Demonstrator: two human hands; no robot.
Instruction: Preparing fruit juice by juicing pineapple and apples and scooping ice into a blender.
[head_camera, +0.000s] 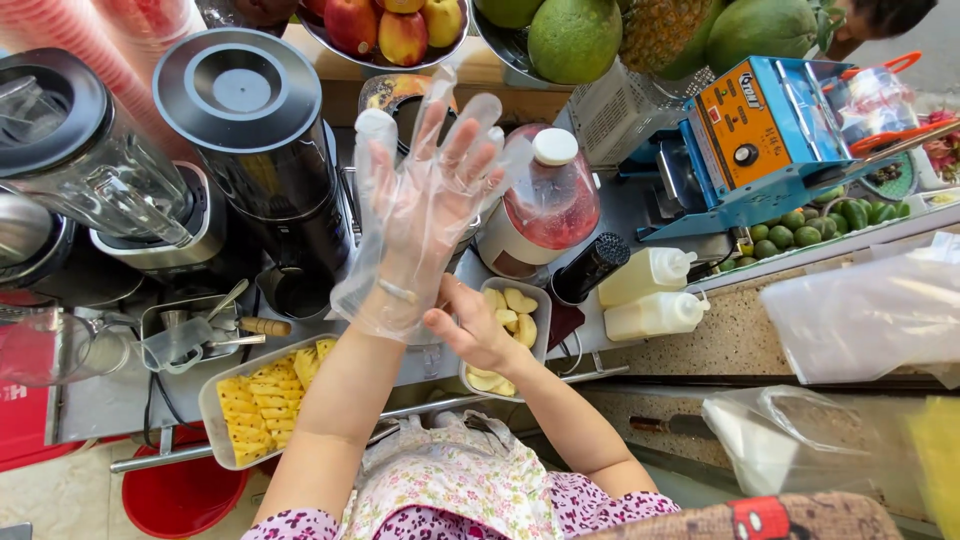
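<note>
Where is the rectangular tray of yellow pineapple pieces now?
The tray of yellow pineapple pieces lies low left in the head view, beside the left forearm, below the blenders.

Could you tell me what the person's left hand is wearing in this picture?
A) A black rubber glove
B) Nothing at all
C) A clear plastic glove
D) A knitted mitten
C: the raised left hand is inside a loose clear glove, whose cuff the right hand pulls.
</note>
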